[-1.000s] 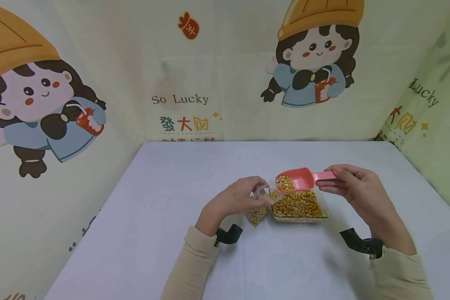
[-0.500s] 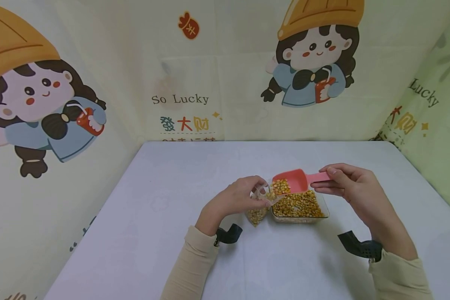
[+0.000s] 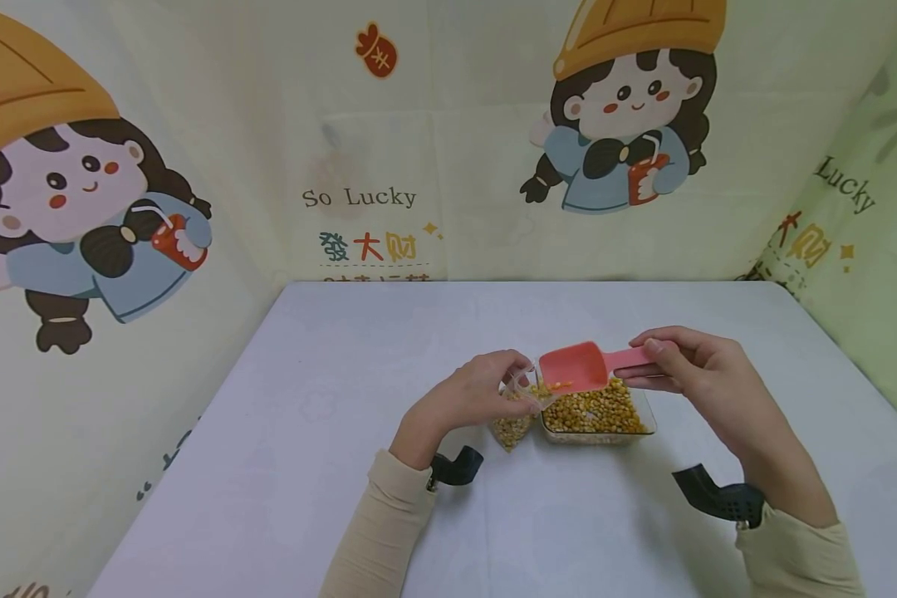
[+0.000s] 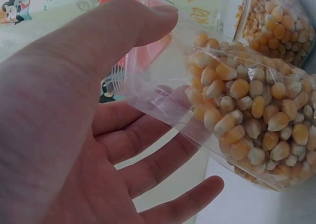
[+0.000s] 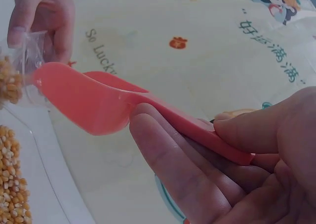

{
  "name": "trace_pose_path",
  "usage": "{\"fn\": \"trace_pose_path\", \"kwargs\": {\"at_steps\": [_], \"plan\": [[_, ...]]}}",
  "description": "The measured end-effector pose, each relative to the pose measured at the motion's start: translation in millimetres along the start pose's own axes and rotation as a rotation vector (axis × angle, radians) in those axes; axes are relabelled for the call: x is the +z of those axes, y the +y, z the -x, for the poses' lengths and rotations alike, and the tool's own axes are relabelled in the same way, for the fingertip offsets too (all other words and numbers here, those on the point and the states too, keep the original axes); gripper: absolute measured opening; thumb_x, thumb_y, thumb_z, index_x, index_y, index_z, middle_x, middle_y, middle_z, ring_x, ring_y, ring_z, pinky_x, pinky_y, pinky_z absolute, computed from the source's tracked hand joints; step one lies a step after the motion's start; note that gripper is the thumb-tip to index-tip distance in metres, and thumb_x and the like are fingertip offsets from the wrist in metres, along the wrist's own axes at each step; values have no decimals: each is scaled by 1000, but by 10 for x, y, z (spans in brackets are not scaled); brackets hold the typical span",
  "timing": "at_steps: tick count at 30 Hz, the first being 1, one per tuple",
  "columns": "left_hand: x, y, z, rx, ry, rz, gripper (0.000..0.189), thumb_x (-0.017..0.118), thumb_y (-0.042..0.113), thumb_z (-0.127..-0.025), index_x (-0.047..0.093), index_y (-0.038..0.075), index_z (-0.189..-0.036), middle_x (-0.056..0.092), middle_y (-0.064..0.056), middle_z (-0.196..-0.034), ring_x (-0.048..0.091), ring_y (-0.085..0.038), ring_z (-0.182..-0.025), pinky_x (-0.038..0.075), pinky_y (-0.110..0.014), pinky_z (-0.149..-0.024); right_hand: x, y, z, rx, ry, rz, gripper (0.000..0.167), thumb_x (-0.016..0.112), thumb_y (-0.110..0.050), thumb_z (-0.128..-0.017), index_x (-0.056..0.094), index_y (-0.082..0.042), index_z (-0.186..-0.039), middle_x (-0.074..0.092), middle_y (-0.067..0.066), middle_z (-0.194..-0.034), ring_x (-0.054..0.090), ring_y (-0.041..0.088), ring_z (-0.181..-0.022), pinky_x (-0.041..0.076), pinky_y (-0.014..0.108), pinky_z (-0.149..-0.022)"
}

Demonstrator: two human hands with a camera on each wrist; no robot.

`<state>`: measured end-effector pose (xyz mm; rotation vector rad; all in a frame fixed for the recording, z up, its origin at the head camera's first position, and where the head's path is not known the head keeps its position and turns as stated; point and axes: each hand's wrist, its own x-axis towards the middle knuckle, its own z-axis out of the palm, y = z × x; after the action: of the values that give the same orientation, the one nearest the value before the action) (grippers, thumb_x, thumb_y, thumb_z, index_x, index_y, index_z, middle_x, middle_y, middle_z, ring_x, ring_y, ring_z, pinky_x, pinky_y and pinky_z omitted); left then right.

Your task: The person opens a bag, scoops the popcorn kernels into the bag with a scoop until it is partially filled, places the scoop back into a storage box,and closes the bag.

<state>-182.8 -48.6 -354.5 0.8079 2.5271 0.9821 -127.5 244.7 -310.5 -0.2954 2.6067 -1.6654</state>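
My left hand [image 3: 478, 387] grips the mouth of a clear plastic zip bag [image 4: 173, 105] between thumb and fingers, holding it open. Yellow corn kernels [image 4: 252, 105] fill the lower part of the bag. My right hand [image 3: 706, 378] pinches the handle of a pink scoop [image 3: 574, 367], thumb on top and fingers beneath. The scoop tilts down to the left, its lip at the bag's mouth. Only a few kernels show at that lip in the head view. Below the scoop stands a clear rectangular container [image 3: 649, 409] of corn, right beside the bag.
The white tabletop [image 3: 329, 465] stretches out on both sides of the hands. Behind it hangs a printed cloth [image 3: 478, 166] with cartoon figures and lettering, which also covers the sides. A black wrist camera mount [image 3: 718, 492] sits on the right forearm, another mount [image 3: 458, 467] on the left.
My right hand has shifted left and tipped the scoop toward the bag. The kernels in the scoop have mostly slid out at its lip. The left hand stays in place.
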Motion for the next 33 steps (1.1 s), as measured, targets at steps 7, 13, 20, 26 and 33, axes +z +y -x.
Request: {"fn": "trace_pose_path", "kwargs": {"at_steps": [7,13,20,26,33], "plan": [[-4,1,2,1,3,6,59,74,40,-87,53,11,-134,64,5,-113,56,-10,-106,52,-25,-85,-20,5,12,-9,-4,24,38,50,-33,-104,56,-4,-128,74,2,-107,74,14,-95,52,12,-83],[-11,5,3,12,6,16,60,75,39,-87,53,9,-134,63,5,-111,56,-10,-104,51,-25,-84,-90,12,39,39,56,21,42,50,-38,-102,57,-6,-129,75,1,-106,74,14,-95,54,15,-81],[-21,2,4,12,6,11,58,75,40,-87,54,10,-132,63,5,-110,56,-11,-105,51,-27,-87,-212,45,86,122,119,24,50,48,-47,-101,56,-8,-131,75,-5,-106,74,12,-96,54,14,-80],[-29,-10,12,6,8,6,60,74,43,-87,54,11,-133,62,6,-112,56,-12,-107,51,-28,-88,-241,75,62,129,106,-13,51,49,-46,-101,55,-5,-130,75,-3,-105,74,15,-95,55,17,-80],[-55,-58,17,9,21,28,55,73,34,-88,54,9,-132,62,6,-106,56,-11,-103,50,-26,-86,-238,207,-12,164,-6,1,51,47,-44,-103,51,-1,-130,75,-1,-104,74,16,-97,54,15,-81]]}}
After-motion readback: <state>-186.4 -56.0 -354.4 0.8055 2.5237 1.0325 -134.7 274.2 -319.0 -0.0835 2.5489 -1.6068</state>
